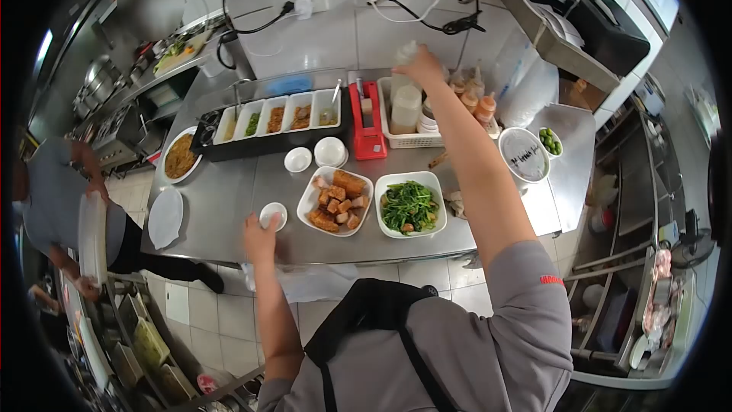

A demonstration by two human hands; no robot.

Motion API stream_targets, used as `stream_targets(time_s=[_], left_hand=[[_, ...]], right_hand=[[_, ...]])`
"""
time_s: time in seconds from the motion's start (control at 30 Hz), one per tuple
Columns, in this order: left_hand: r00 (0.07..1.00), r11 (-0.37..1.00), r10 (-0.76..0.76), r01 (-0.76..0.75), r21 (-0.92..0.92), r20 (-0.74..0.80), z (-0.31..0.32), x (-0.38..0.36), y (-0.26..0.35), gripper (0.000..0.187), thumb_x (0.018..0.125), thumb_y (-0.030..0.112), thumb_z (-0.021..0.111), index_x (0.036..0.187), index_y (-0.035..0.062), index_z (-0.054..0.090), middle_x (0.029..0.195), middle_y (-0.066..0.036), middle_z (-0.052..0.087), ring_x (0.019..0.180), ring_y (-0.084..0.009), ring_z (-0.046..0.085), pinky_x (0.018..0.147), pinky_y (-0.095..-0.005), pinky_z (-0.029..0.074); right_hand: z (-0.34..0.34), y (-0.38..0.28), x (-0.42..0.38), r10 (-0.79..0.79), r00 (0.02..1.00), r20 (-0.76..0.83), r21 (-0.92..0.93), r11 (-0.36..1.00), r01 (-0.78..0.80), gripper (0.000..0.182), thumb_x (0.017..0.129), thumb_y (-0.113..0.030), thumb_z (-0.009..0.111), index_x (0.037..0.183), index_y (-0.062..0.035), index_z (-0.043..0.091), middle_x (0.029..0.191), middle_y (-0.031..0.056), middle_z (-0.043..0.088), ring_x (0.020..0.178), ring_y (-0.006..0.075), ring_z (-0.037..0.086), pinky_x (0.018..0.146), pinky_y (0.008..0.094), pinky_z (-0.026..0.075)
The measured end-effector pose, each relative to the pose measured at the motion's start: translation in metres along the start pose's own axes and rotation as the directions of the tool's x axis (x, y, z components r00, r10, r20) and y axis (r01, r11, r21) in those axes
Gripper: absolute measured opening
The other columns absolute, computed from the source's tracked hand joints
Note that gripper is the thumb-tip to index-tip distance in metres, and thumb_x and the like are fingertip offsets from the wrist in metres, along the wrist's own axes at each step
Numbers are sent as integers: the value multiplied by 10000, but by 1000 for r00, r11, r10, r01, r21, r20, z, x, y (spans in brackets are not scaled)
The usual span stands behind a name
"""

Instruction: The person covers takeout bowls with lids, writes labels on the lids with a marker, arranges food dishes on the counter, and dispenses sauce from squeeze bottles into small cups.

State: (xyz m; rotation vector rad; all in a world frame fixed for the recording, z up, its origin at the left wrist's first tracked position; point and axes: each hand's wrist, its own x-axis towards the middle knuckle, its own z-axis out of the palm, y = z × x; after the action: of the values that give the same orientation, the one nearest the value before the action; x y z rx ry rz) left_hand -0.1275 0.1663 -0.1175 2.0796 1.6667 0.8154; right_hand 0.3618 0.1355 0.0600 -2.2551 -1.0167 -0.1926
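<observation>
At the counter's front edge, my left hand (261,239) pinches the rim of a small white sauce dish (273,215). My right hand (422,67) reaches far forward over a white basket (415,140) of bottles, its fingers closed around the top of a pale squeeze bottle (406,53). Other squeeze bottles (485,109) with orange sauce stand upright in the same basket. Between my arms sit a white bowl of browned meat chunks (335,203) and a white bowl of leafy greens (409,207).
Behind the bowls are stacked white dishes (330,152), a red tape dispenser (368,122) and a black rack of filled trays (274,116). A noodle plate (181,156) and a white plate (165,217) lie left. A lidded tub (524,155) stands right. Another person (69,206) is at far left.
</observation>
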Motion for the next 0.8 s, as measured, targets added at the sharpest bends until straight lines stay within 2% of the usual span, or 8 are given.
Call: stream_targets(time_s=[0.17,0.3,0.4,0.5,0.57,0.63,0.7,0.8], left_hand=[[983,983,130,-145,113,126,-2,-10,30,934,623,419,769,1310,-54,350,1270,-218,401,1149,-383,414,949,-426,381],[989,998,51,-55,22,138,2,-2,28,894,628,307,772,1320,-51,332,1255,-216,413,1139,-393,405,963,-438,362],[997,998,35,-31,-56,73,-7,3,32,889,631,279,772,1325,-46,321,1247,-216,424,1125,-389,414,959,-436,362],[992,972,121,-125,-198,-37,-27,3,59,881,628,252,776,1323,-40,319,1234,-218,436,1107,-384,424,957,-435,362],[954,911,292,-298,-286,-66,-40,0,90,878,624,217,777,1326,-37,314,1221,-208,450,1109,-375,420,957,-436,358],[912,865,409,-398,-307,-30,-53,-17,105,892,623,198,779,1341,-25,298,1222,-189,464,1116,-359,420,964,-432,352],[866,827,500,-472,-305,16,-60,-19,129,922,626,193,782,1369,-4,272,1240,-161,476,1128,-335,426,976,-422,344],[851,816,520,-472,-334,68,-72,-31,153,938,612,129,767,1370,-22,236,1207,-162,469,1105,-353,402,949,-431,356]], right_hand=[[-35,-1,-15,15,988,-155,223,975,20,777,587,-310,794,1195,14,434,1123,200,560,1046,331,559,885,384,456],[-114,-18,-49,-40,947,-319,486,851,199,785,595,-196,815,1221,19,393,1112,165,542,1051,249,544,879,329,451],[-146,-40,-82,-136,613,-778,430,597,678,871,607,-200,828,1275,14,313,1155,159,502,1063,232,521,901,325,433],[-133,-34,-132,-95,735,-671,517,652,555,951,641,-220,824,1333,9,212,1208,164,466,1101,231,496,920,333,415],[-122,-25,-146,-272,795,-543,281,833,477,919,596,-185,824,1329,-36,289,1191,149,484,1081,281,508,923,383,421],[-121,-32,-163,-472,836,-281,8,869,494,933,545,-188,832,1323,-66,333,1189,138,488,1075,320,504,937,419,411],[-115,-41,-167,-699,705,-125,-149,715,683,919,516,-176,811,1322,-120,372,1175,126,499,1087,345,480,989,444,356],[-115,-72,-181,-840,516,164,-341,443,829,836,590,-176,760,1330,-161,370,1171,119,509,1116,312,470,1022,450,313]])
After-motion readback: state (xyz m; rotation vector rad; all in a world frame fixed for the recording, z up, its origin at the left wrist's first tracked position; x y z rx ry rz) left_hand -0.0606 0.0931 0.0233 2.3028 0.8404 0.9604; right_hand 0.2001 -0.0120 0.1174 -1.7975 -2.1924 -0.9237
